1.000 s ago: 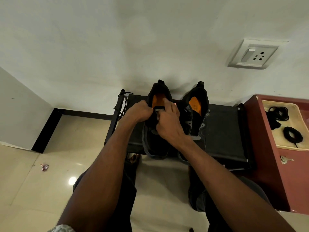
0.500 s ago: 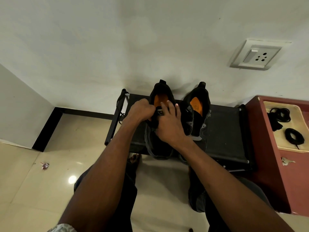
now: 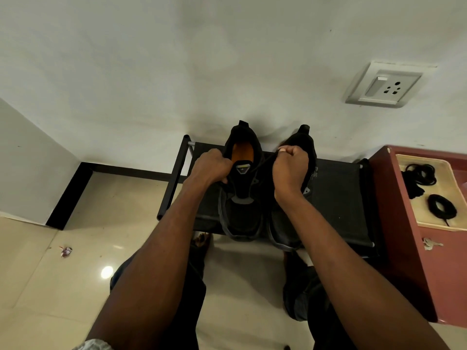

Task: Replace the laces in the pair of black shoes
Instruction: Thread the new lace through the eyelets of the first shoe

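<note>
Head view, shoes: the left black shoe [image 3: 241, 198] and the right black shoe [image 3: 290, 218] stand side by side on a low black shoe rack [image 3: 338, 198] against the wall, toes toward the person.
Head view, look: both are matte black; the left one shows an orange insole and a tongue with a small logo, and its lace rows are too dark to make out.
Head view, left hand: the left hand [image 3: 211, 168] is curled tight at the shoe's left collar, gripping its edge or a lace end; which, I cannot tell.
Head view, right hand: the right hand [image 3: 290, 168] is fisted over the right shoe, pinching a thin black lace [image 3: 265, 159] that runs taut back to the left shoe.
Head view, spares: coiled black laces [image 3: 442, 207] lie in a cream tray [image 3: 429, 224] on the red cabinet [image 3: 394, 223], well apart.
Risk: a hard pull could probably drag the shoe off the rack if the left hand slackens, or jam the lace at an eyelet.
</note>
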`<action>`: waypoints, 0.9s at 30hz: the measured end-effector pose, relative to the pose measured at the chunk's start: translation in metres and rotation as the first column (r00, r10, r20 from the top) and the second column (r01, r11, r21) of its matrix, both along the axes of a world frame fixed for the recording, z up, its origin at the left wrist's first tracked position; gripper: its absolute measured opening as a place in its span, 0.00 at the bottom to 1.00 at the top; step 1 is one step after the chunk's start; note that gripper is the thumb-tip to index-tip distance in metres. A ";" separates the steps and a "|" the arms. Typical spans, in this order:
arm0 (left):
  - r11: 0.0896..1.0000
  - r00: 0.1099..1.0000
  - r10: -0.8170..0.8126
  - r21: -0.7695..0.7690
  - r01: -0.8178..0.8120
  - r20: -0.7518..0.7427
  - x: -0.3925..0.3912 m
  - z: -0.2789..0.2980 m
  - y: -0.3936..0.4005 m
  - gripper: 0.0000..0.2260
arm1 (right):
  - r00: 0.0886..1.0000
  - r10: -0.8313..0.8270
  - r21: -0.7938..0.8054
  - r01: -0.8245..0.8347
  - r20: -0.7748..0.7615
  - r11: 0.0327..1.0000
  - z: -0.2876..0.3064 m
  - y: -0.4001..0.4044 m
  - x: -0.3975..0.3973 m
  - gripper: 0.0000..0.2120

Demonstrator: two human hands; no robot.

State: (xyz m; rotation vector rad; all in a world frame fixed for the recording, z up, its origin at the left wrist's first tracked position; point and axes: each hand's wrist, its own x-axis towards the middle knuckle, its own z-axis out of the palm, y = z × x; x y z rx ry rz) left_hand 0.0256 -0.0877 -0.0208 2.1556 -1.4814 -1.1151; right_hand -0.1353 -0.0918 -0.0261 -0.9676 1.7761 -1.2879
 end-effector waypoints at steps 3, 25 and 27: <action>1.000 1.000 0.001 -0.025 0.000 0.018 -0.003 0.000 0.002 0.11 | 0.831 0.230 -0.048 -0.293 -0.506 0.955 0.001 0.010 0.007 0.16; 0.992 0.972 0.009 -0.128 0.022 0.236 -0.003 0.002 0.006 0.06 | 0.913 -0.059 -0.125 0.008 -0.405 0.992 0.004 -0.004 -0.004 0.08; 0.992 0.971 0.009 -0.125 0.022 0.240 -0.004 0.002 0.006 0.04 | 0.762 0.109 -0.139 -0.254 -0.639 0.957 -0.001 0.004 0.006 0.13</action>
